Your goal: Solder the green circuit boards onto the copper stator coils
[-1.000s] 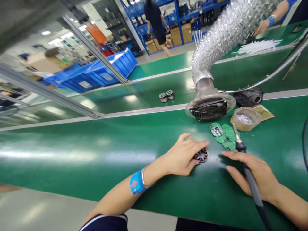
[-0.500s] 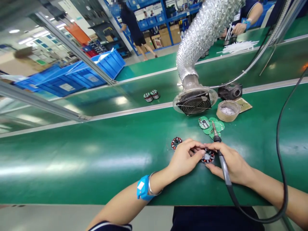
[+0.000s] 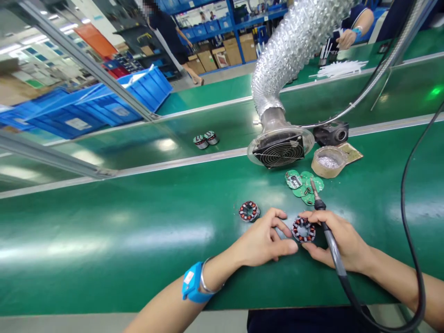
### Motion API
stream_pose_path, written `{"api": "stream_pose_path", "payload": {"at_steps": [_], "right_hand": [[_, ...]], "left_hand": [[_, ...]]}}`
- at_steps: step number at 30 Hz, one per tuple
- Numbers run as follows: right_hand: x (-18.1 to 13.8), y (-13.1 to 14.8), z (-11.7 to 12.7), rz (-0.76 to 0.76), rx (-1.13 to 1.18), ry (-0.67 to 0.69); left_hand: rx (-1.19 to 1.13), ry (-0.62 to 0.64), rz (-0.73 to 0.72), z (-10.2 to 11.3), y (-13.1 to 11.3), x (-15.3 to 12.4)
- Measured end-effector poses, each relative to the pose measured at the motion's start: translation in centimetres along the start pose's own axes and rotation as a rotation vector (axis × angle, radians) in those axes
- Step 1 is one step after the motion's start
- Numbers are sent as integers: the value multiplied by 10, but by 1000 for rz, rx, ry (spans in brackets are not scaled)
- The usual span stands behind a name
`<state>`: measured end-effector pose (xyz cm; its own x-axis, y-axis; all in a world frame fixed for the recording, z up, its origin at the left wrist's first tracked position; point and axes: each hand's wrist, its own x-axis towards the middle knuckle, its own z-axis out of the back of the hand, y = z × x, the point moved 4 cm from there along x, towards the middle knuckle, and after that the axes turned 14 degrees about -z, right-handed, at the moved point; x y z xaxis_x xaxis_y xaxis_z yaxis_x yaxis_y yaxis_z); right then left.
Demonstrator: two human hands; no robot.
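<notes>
In the head view, my right hand (image 3: 342,243) grips a ring-shaped motor stator (image 3: 297,232) with copper windings between thumb and fingertips. The same hand carries a soldering iron (image 3: 332,244), its tip pointing away over green round circuit boards (image 3: 307,179). My left hand (image 3: 262,240) is open just left of the stator, fingers bent and apart, holding nothing. Beyond the left hand lies a second stator (image 3: 255,216) with thin wires sticking out. A blue wrist strap (image 3: 194,283) is on my left wrist.
A fume extractor (image 3: 281,150) on a silver duct (image 3: 274,69) hangs over the bench. Beside it are a tape roll (image 3: 326,172) with shiny bits inside and a dark iron holder (image 3: 331,134). Two assembled stators (image 3: 206,139) sit behind the rail. The iron's cable (image 3: 405,199) loops at right.
My left hand has let go of the held stator and drawn back left, its fingers spreading. The right hand still holds the stator and iron. A person in the background has walked left.
</notes>
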<state>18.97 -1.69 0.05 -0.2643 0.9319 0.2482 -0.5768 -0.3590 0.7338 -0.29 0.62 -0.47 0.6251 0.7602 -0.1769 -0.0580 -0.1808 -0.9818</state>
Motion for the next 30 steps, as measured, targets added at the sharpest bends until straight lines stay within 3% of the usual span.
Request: {"api": "stream_pose_path", "payload": {"at_steps": [8,14,17,22,26,30], "right_hand": [[0,0,-1,26,-29,22],[3,3,5,66,-17,43],[8,-2,15,85,17,55],[25,-21,25,28,-188,-204],[30,-27,21,76,-221,-109],[22,-18,37,47,-163,-78]], "left_hand": [[17,-136,51,5,-6,-4],[394,-338,-132,21,-20,-14],[360,-408,-140,25,-22,-15],[49,-173,-21,5,-9,-9],[-162,-126,58,-8,4,-7],[-206,-110,94,-6,7,-6]]}}
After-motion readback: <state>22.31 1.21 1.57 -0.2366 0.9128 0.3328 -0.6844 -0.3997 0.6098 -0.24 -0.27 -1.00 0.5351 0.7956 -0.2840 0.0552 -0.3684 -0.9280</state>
